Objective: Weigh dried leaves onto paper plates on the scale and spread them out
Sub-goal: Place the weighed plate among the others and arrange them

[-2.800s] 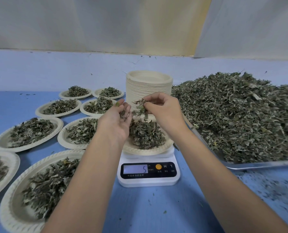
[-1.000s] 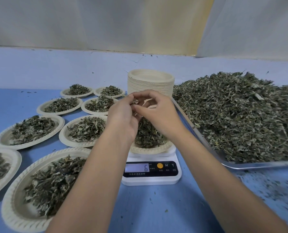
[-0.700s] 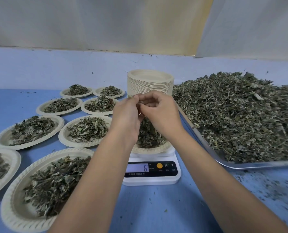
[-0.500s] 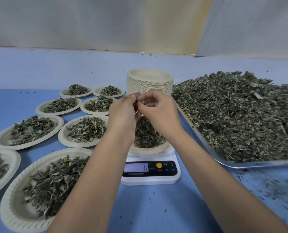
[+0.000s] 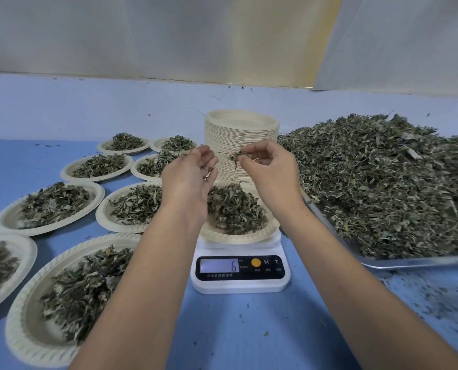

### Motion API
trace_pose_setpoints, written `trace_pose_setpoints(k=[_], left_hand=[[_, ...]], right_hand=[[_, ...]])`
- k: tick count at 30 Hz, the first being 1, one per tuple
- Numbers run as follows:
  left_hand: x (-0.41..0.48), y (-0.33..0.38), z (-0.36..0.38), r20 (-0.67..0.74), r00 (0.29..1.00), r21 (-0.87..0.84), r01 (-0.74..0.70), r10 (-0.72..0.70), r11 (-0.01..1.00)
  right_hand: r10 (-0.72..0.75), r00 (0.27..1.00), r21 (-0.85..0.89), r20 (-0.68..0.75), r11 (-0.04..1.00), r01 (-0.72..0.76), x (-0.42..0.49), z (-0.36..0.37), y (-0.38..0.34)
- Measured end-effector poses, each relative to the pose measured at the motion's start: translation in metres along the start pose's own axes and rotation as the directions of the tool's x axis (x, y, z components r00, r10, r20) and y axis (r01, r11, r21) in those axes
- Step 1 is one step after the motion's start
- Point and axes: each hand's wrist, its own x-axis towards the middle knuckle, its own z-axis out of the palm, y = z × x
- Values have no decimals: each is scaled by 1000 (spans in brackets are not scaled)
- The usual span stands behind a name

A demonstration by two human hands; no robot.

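Here both hands hover above the scale's plate (image 5: 268, 232), right hand (image 5: 269, 169) pinching a leaf sprig (image 5: 238, 156), left hand (image 5: 189, 180) seemingly loosely cupped.

two bare forearms come into view from the bottom edge, each ending in an uncovered hand: the left hand (image 5: 189, 180) and the right hand (image 5: 269, 170). no sleeve shows on either arm (both are bare right down to the edge of the picture). the hands are gloveless, and the wrists carry no watch, band or bracelet. no ring shows on the fingers (image 5: 252, 152) that can be seen. the nails, where they show, look short and unpainted (they are small in the view, so finer detail cannot be told). nothing else of the person is visible.
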Motion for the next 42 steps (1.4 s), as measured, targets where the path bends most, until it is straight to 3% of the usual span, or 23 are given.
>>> trace_pose_setpoints(k=[8,13,22,29,34,37,42], left_hand=[[0,2,-1,4,1000,3,-10,10,1000],[-1,0,1,13,1000,-3,-5,5,1000],[-9,-4,9,69,997,36,-28,25,999],[-16,-6,20,134,991,-18,-15,17,1000],[-24,-32,56,198,980,-41,44,-35,998],[-27,-53,81,208,974,-36,102,-92,994],[-35,-91,120,233,953,106,174,-195,979]], right_hand=[[106,989,-6,99,994,-106,1,-1,6],[73,995,42,74,996,-76,1,-3,0],[-27,970,118,241,993,-1,-5,5,-10],[169,985,174,-14,971,-164,-6,10,-9],[383,924,519,9,788,-332,1,-6,-13],[450,891,574,-51,743,-343,7,-30,-5],[544,816,515,-196,765,-386,16,-79,17]])
